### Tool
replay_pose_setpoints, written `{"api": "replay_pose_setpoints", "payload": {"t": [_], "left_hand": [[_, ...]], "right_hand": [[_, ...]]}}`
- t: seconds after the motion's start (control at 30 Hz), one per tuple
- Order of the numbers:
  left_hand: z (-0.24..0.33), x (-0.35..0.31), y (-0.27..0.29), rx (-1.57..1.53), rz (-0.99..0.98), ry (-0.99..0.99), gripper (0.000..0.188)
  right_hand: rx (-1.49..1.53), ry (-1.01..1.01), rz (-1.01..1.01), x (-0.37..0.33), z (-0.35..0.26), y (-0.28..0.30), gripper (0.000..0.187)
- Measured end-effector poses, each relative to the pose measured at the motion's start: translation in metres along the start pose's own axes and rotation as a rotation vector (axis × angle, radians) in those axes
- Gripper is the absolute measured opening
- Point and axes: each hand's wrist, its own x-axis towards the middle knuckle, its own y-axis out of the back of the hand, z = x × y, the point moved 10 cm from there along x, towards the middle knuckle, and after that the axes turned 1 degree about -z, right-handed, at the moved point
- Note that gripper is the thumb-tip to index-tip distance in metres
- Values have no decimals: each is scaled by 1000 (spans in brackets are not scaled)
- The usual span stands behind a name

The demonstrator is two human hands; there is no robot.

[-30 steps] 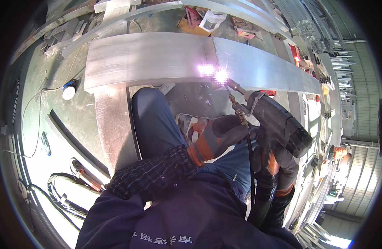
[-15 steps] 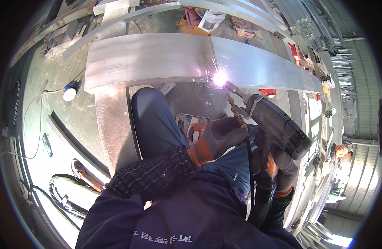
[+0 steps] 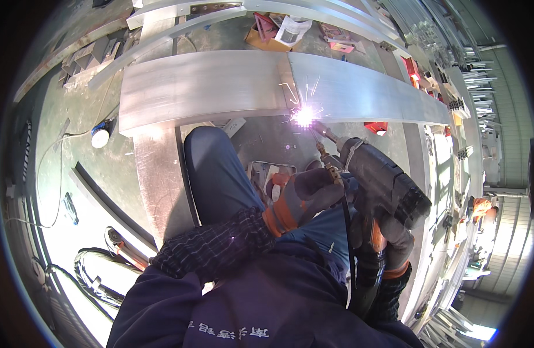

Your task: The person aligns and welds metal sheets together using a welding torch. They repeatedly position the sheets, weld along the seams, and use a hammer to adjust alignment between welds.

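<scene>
Head view: the right hand (image 3: 397, 240), gloved, is wrapped around a black welding torch (image 3: 386, 174), which points far and left at a bright, sparking arc (image 3: 304, 117). This glow sits on the near edge of a silver beam (image 3: 203, 84) spanning the scene, by its seam (image 3: 292, 81). Just left of the torch, the gloved left hand (image 3: 313, 191) grasps a brass fitting (image 3: 332, 170). A grinder (image 3: 128, 254) lies near left; a box (image 3: 261, 42) sits beyond the beam.

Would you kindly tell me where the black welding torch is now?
The black welding torch is right of centre in the head view, in the right hand, its tip by the silver beam.
</scene>
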Motion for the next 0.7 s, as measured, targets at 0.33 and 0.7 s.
{"api": "replay_pose_setpoints", "payload": {"t": [0.33, 0.7], "left_hand": [[-14, -1, 1, -15, -36, 30, 52], [14, 6, 6, 424, 98, 91, 28]], "right_hand": [[431, -116, 67, 17, -2, 2, 80], [502, -240, -28, 54, 1, -18, 83]]}}
